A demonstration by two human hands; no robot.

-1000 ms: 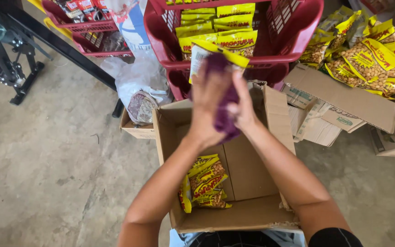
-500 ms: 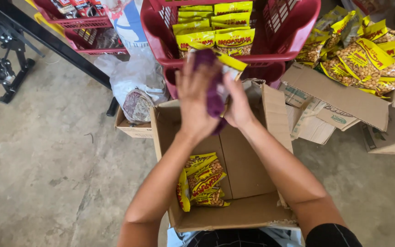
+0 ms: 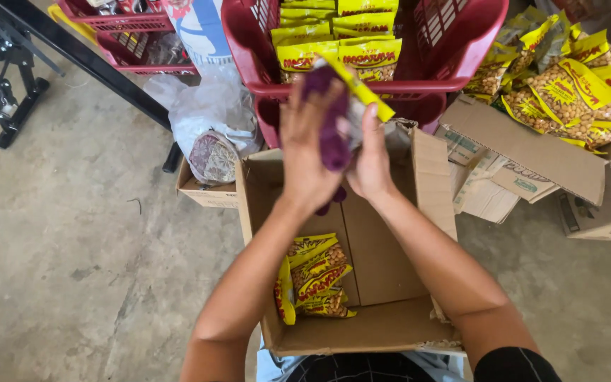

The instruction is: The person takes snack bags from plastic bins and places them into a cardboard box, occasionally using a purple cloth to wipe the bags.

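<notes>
Both hands are up over an open cardboard box (image 3: 383,283) on the floor. The left hand (image 3: 309,145) is curled around a purple cloth (image 3: 332,131), and the right hand (image 3: 370,152) pinches a yellow snack packet (image 3: 358,88) against that cloth — the two hands press close together. Down in the box, at its left side, lies a small pile of yellow and red peanut packets (image 3: 316,279). Right behind the hands stands a red plastic basket (image 3: 461,42) with more yellow packets (image 3: 341,49) inside. To the right, a heap of the same packets (image 3: 567,85) sits on a flattened carton (image 3: 525,152). To the left — a clear plastic bag (image 3: 210,117), a little cardboard box (image 3: 203,191), and a black bar (image 3: 86,60)
</notes>
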